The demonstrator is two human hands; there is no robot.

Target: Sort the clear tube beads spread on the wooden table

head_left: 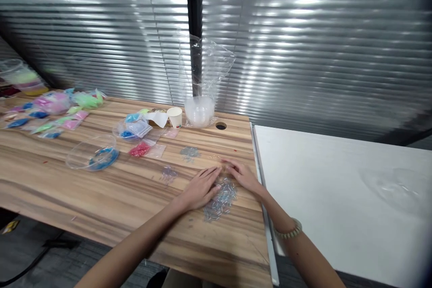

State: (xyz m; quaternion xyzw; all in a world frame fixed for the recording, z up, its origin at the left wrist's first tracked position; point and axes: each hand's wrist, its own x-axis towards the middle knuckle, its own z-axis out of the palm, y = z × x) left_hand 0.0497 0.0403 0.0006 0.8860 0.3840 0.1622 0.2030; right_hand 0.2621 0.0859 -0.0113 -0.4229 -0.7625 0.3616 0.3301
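left hand (201,190), right hand (245,177) — cannot tell grip; shiny pieces (225,197) beneath, near right edge of table (141,193) — blinds (303,54) behind.

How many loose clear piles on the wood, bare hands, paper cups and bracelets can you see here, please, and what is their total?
Clear piles: 3
Hands, left hand and right hand: 2
Paper cup: 1
Bracelet: 1
Total: 7
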